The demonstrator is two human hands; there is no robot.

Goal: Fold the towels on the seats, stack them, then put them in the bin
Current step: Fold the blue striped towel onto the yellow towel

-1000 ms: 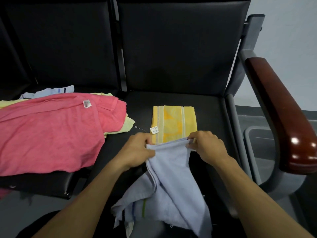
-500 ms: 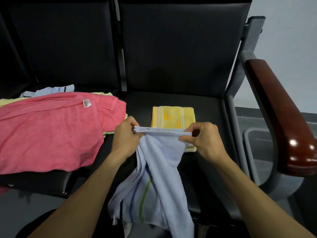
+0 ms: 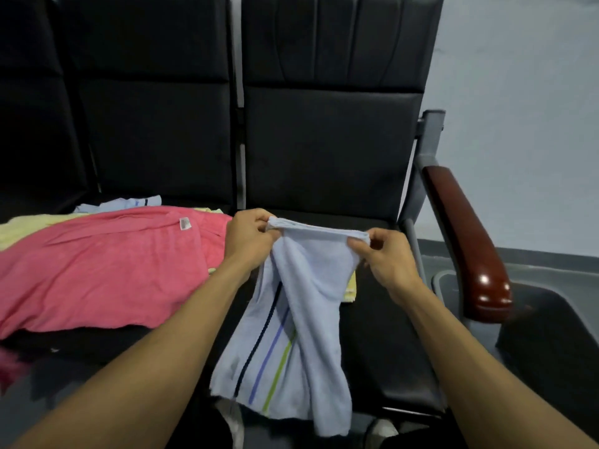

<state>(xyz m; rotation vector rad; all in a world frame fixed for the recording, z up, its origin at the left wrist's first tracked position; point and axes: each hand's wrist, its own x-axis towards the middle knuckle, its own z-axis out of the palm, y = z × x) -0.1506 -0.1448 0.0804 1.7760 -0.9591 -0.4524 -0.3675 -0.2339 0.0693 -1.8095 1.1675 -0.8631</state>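
A light blue towel (image 3: 308,306) with dark, blue and green stripes hangs in the air over the right black seat (image 3: 382,335). My left hand (image 3: 248,238) pinches its upper left corner and my right hand (image 3: 385,254) pinches its upper right corner, the top edge stretched between them. Behind the hanging towel lies a folded yellow towel (image 3: 350,286), mostly hidden. A pink towel (image 3: 97,270) lies spread on the left seat, over a pale yellow towel (image 3: 29,226) and a light blue one (image 3: 123,202).
A grey bin (image 3: 453,280) stands on the floor to the right of the seats, partly behind the brown wooden armrest (image 3: 466,241). Black seat backs rise behind. A grey wall is at the right.
Both hands have lifted the blue towel higher, away from the seat, and pulled its top edge wider. The folded yellow towel is now mostly covered by it. The view has tilted upward.
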